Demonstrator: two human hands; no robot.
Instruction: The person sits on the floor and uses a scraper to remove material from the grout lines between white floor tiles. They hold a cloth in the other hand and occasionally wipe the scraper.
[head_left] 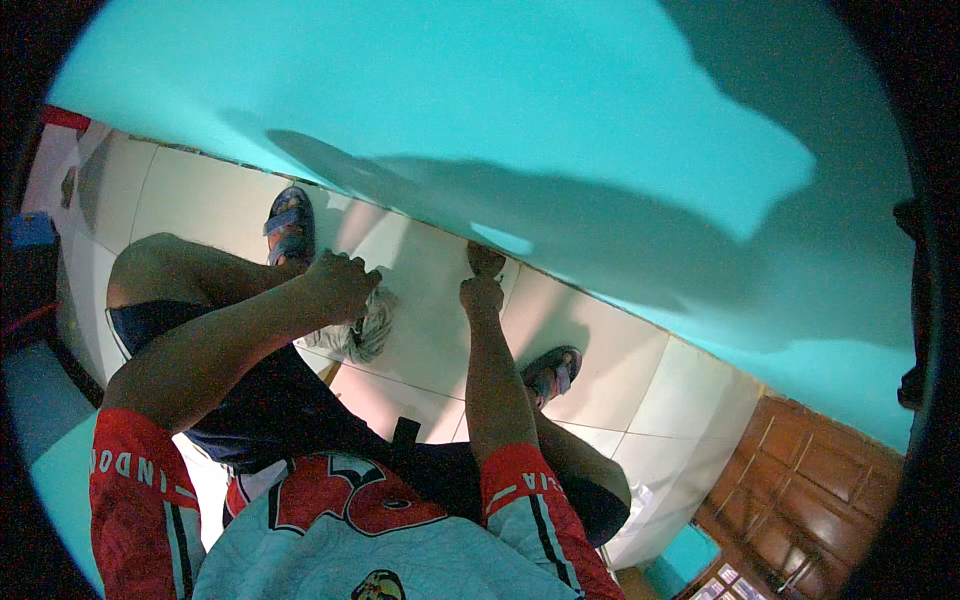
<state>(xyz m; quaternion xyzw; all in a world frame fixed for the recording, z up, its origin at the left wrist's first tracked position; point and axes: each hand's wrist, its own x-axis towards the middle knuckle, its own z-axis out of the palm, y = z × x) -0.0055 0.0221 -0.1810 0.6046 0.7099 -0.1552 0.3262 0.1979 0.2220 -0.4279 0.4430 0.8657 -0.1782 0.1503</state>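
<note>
My left hand (343, 284) is closed, its fingers curled, over a crumpled pale grey piece of cloth or plastic (372, 333). That bundle hangs beside and below the fingers, partly hidden by them. My right hand (482, 296) makes a fist around the lower end of a small dark brown rounded thing (486, 260). Its kind is too dark to make out. It is close to the foot of the turquoise wall (600, 150), and I cannot tell whether it touches.
Pale floor tiles (400, 345) meet the wall along a slanting line. My sandalled feet stand apart, a left sandal (289, 225) and a right sandal (552, 372). A brown panelled wooden door (800, 490) is at lower right. Dark and blue items (32, 270) are at far left.
</note>
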